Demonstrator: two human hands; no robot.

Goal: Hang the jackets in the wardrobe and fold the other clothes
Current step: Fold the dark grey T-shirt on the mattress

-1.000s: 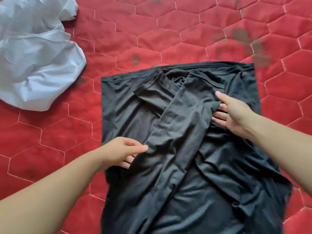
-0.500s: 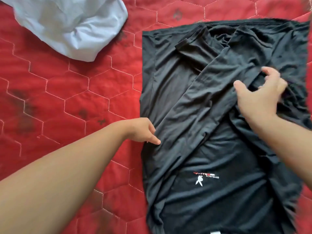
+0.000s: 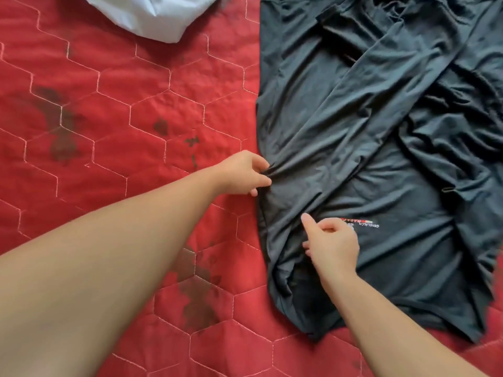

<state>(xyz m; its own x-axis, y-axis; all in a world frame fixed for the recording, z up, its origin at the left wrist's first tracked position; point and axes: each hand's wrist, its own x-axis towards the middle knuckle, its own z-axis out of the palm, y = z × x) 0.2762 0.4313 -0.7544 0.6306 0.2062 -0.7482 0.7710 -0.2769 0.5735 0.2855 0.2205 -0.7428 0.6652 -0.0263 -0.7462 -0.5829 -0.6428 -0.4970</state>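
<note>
A black long-sleeved shirt (image 3: 381,137) lies spread on the red quilt, its sleeves folded across the body and a small red and white logo (image 3: 364,223) showing near the lower part. My left hand (image 3: 245,172) pinches the shirt's left edge about halfway down. My right hand (image 3: 333,244) sits on the shirt just below the logo, index finger stretched toward the left edge and the other fingers curled, holding no fabric that I can see.
A red quilt (image 3: 122,131) with hexagon stitching and dark stains covers the whole surface. A crumpled pale blue-white garment (image 3: 152,14) lies at the top left, apart from the black shirt.
My right hand left the folded sleeve and came down and left to the logo area. My left hand now pinches the shirt's edge. The view shifted left, toward the shirt's lower part.
</note>
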